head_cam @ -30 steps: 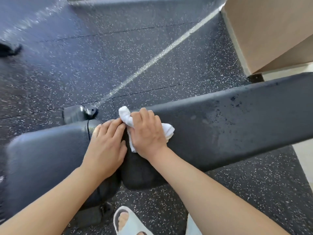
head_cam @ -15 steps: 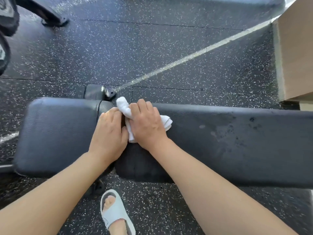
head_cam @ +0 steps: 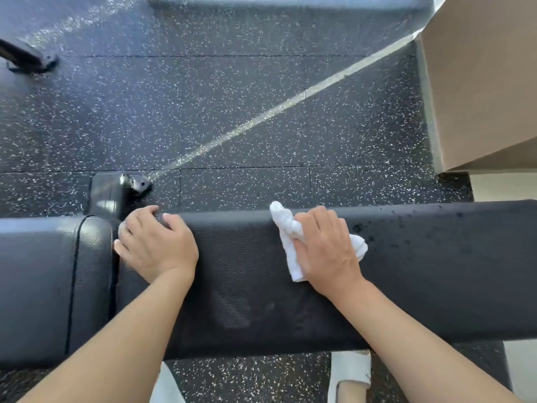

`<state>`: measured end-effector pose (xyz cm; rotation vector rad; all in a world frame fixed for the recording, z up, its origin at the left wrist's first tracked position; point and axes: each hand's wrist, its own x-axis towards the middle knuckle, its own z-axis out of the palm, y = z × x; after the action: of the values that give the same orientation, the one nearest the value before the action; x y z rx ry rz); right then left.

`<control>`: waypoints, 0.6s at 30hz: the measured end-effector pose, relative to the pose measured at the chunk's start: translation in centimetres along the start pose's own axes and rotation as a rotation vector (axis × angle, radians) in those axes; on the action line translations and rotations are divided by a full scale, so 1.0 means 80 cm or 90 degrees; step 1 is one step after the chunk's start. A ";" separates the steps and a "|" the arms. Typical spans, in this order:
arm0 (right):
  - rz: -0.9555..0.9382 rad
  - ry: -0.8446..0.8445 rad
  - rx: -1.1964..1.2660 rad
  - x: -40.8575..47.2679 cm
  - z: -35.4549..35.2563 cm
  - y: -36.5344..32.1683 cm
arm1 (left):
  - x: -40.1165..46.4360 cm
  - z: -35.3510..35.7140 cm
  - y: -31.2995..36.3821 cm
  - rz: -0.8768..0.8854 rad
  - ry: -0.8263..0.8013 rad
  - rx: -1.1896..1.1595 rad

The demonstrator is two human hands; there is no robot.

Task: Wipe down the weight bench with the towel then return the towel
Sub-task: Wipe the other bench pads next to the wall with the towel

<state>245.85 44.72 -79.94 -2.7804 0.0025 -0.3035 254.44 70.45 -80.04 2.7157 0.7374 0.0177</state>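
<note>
- White towel (head_cam: 293,242), bunched and crumpled, lying on the long pad of the black weight bench (head_cam: 421,274), right of centre in the frame.
- One twisted end poking up past the pad's far edge, another fold spilling out to the right of the knuckles, a third corner trailing down toward the near side.
- Right hand (head_cam: 325,251) clamped over the middle of the towel, fingers curled round it, thumb side tucked into the cloth, pressing it flat to the pad.
- Most of the towel hidden under that palm; only the three loose ends showing around it.
- Left hand (head_cam: 157,245) set at the left end of the long pad, by the gap between it and the seat pad, well apart from the towel.
- Fingers there bent over the pad's far edge and end, gripping the pad itself, no cloth in them.
- Bench upholstery black and grained, a stitched seam running down the seat pad at the left of the frame.
- Dark specks and blotches scattered over the pad to the right of the towel, toward the right edge of the frame.
- Shiny black bench foot (head_cam: 122,190) sticking out beyond the far edge, just above the left hand.
- Speckled rubber floor (head_cam: 232,97) across the upper frame, a pale diagonal line crossing it.
- Tan box-like panel (head_cam: 479,82) in the upper right corner.
- White sandal (head_cam: 351,370) at the bottom, right of centre.
</note>
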 end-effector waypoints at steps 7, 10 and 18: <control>0.118 -0.043 0.038 0.032 -0.002 0.004 | 0.001 0.007 0.001 0.024 0.053 0.025; 0.149 -0.123 0.008 0.062 0.007 -0.010 | 0.001 0.011 -0.001 0.028 0.057 0.047; 0.010 -0.477 0.104 0.183 0.096 -0.165 | 0.006 0.017 -0.006 0.046 0.051 0.082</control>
<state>261.30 59.16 -79.48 -2.5579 -0.1722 0.7131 254.70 70.67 -81.48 2.8789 0.6839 0.0999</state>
